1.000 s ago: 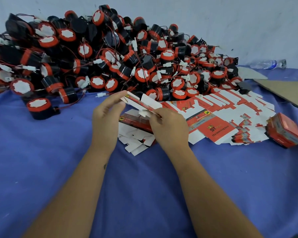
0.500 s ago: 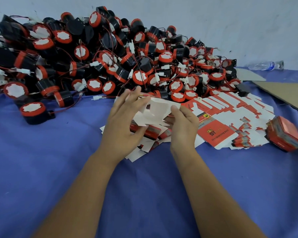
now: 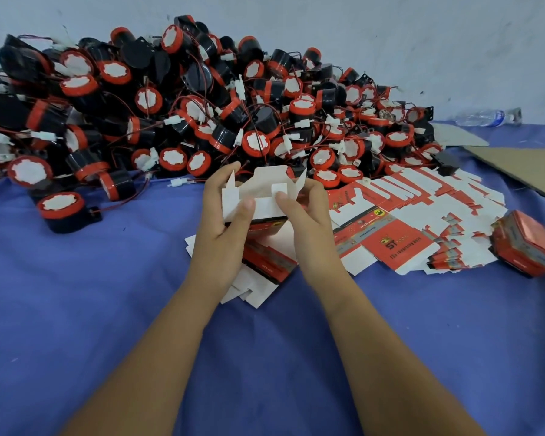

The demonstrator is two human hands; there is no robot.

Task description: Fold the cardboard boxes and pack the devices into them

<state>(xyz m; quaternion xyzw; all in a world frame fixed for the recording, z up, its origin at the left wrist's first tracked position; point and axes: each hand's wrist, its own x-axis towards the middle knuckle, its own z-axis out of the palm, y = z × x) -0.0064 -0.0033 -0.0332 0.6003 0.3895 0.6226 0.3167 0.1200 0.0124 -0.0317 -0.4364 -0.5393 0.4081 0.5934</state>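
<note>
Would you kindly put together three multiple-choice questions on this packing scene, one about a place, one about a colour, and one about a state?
1. Where does the plastic water bottle lie?
A. far right, by the wall
B. near left corner
C. on the pile of devices

2. What colour is the cloth covering the table?
A. green
B. blue
C. yellow

3. What state is the carton between the left hand and right hand in?
A. flat on the stack
B. closed and sealed
C. partly opened, flaps up

Answers:
1. A: it lies on its side at the far right, against the wall.
2. B: the cloth is blue all round the forearms.
3. C: both hands hold it, white inside showing and flaps standing.
</note>
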